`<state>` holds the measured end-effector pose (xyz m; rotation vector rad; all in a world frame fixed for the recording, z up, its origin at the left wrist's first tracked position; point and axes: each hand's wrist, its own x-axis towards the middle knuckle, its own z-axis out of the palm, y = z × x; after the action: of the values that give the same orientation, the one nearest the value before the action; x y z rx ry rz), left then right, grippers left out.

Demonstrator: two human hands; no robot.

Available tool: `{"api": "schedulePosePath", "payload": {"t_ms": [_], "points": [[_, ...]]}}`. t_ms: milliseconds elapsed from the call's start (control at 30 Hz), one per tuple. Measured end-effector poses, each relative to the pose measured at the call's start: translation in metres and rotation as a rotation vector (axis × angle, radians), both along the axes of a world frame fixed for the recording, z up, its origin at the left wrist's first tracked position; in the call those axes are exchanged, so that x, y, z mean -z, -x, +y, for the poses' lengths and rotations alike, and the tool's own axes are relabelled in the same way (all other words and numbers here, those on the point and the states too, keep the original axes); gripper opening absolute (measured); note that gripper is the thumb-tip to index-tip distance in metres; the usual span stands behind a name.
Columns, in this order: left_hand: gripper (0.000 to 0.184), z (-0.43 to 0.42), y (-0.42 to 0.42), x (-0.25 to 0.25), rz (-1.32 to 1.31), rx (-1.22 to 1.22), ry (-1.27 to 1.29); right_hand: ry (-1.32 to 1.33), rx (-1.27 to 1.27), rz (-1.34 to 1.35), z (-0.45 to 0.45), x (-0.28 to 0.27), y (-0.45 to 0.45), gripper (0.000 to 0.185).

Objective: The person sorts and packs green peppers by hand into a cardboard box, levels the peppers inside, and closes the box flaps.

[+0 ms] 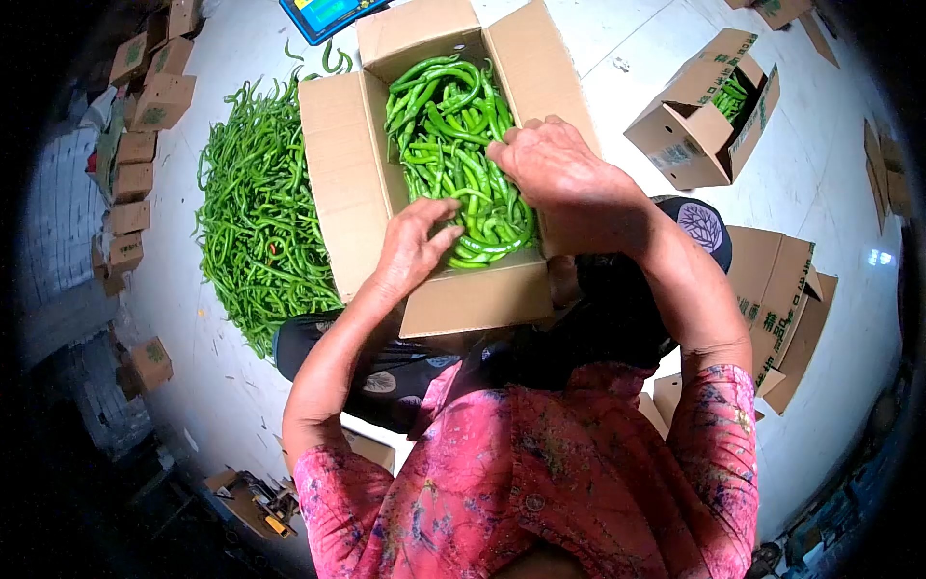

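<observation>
An open cardboard box stands between my knees with its flaps spread outward. Long green chili peppers fill it, many lying lengthwise and curved. My left hand reaches over the near left side of the box, its thumb and fingers apart and touching the peppers. At the right side, my right hand is over the edge with its fingers bent inward against the peppers. What those fingers hold, if anything, is hidden beneath the hand.
A large heap of green chili peppers lies on the floor at the left. A blue-framed device is behind the box. Another box with peppers stands at the right, near flattened cartons. Small boxes line the far left.
</observation>
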<state>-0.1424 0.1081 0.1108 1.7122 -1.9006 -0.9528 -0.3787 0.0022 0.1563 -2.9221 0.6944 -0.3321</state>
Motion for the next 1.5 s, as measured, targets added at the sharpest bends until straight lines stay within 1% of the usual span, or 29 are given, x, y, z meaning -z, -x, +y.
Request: {"api": "schedulePosePath", "payload": {"t_ms": [100, 133, 167, 233, 333, 433, 467, 567, 600, 633, 700, 767, 867, 967, 1000, 1033, 1067, 1100, 1167, 1200, 1233, 1300, 1333, 1367, 1433, 1467, 1500], "points": [[0.027, -0.005, 0.015, 0.01, -0.098, 0.189, 0.289, -0.074, 0.008, 0.027, 0.007, -0.001, -0.002, 0.041], [0.017, -0.009, 0.022, 0.011, -0.141, 0.224, 0.351, -0.105, 0.009, 0.035, 0.008, -0.002, -0.003, 0.042], [0.01, -0.012, 0.027, 0.016, -0.222, 0.24, 0.341, -0.082, -0.015, -0.002, 0.008, -0.001, -0.002, 0.041], [0.008, -0.022, 0.03, 0.028, -0.332, 0.254, 0.381, -0.034, -0.061, -0.075, 0.007, 0.002, 0.003, 0.04], [0.01, -0.027, 0.031, 0.025, -0.307, 0.223, 0.28, -0.014, -0.066, -0.197, 0.009, -0.001, 0.007, 0.034], [0.01, -0.023, 0.03, 0.014, -0.215, 0.262, 0.318, -0.132, -0.073, -0.159, 0.011, -0.005, 0.01, 0.038], [0.012, -0.023, 0.026, 0.015, -0.201, 0.261, 0.263, -0.191, -0.053, -0.044, 0.01, -0.004, 0.008, 0.04], [0.014, -0.022, 0.017, 0.0, -0.076, 0.138, 0.3, -0.329, -0.189, -0.145, 0.011, -0.005, 0.008, 0.041], [0.016, -0.023, 0.012, -0.008, -0.064, 0.082, 0.252, -0.502, -0.235, -0.184, 0.014, -0.004, 0.0, 0.038], [0.017, -0.024, 0.006, -0.011, -0.022, 0.02, 0.256, -0.677, -0.275, -0.22, 0.017, -0.003, -0.007, 0.039], [0.019, -0.028, -0.003, -0.032, -0.032, -0.066, 0.144, -0.792, -0.361, -0.079, 0.034, -0.042, -0.014, 0.045], [0.018, -0.029, -0.018, -0.027, 0.003, -0.114, 0.164, -0.553, -0.562, -0.348, 0.061, -0.006, -0.029, 0.033], [0.018, -0.034, -0.029, -0.029, 0.056, -0.198, 0.126, -0.248, -0.403, -0.209, 0.102, 0.0, -0.037, 0.02], [0.019, -0.055, -0.042, -0.023, -0.085, -0.211, 0.172, -0.126, -0.28, -0.216, 0.103, 0.005, -0.04, 0.014], [0.021, -0.066, -0.047, -0.017, -0.081, -0.205, 0.257, -0.078, -0.273, -0.2, 0.093, 0.007, -0.043, 0.013], [0.023, -0.079, -0.051, -0.015, -0.056, -0.269, 0.214, -0.563, -0.338, -0.305, 0.073, 0.004, -0.044, 0.013], [0.024, -0.093, -0.052, -0.015, -0.043, -0.312, 0.281, -1.051, -0.388, -0.403, 0.049, -0.002, -0.042, 0.013], [0.025, -0.109, -0.054, -0.015, -0.029, -0.35, 0.347, -0.903, -0.368, -0.513, 0.045, 0.005, -0.044, 0.014], [0.032, -0.149, -0.064, -0.011, -0.073, -0.347, 0.441, -0.579, -0.265, -0.71, 0.037, 0.019, -0.047, 0.016], [0.039, -0.168, -0.07, -0.005, -0.113, -0.356, 0.515, -0.635, -0.104, -0.682, 0.039, 0.032, -0.048, 0.016], [0.051, -0.185, -0.074, -0.008, -0.154, -0.367, 0.474, -0.73, -0.019, -0.664, 0.047, 0.06, -0.052, 0.015], [0.064, -0.22, -0.085, 0.006, -0.216, -0.409, 0.59, -0.917, 0.161, -0.638, 0.063, 0.113, -0.059, 0.015], [0.078, -0.236, -0.091, 0.011, -0.185, -0.462, 0.5, -0.879, 0.114, -0.646, 0.065, 0.118, -0.059, 0.014], [0.086, -0.258, -0.098, 0.018, -0.121, -0.579, 0.388, -0.832, 0.066, -0.649, 0.06, 0.12, -0.057, 0.013], [0.09, -0.275, -0.106, 0.026, -0.013, -0.638, 0.272, -0.769, -0.017, -0.667, 0.067, 0.126, -0.055, 0.013], [0.088, -0.266, -0.091, 0.005, 0.108, -0.686, 0.127, -0.74, -0.053, -0.673, 0.072, 0.13, -0.053, 0.013], [0.081, -0.279, -0.108, 0.026, 0.086, -0.667, 0.175, -0.713, -0.087, -0.678, 0.079, 0.135, -0.051, 0.013]]}}
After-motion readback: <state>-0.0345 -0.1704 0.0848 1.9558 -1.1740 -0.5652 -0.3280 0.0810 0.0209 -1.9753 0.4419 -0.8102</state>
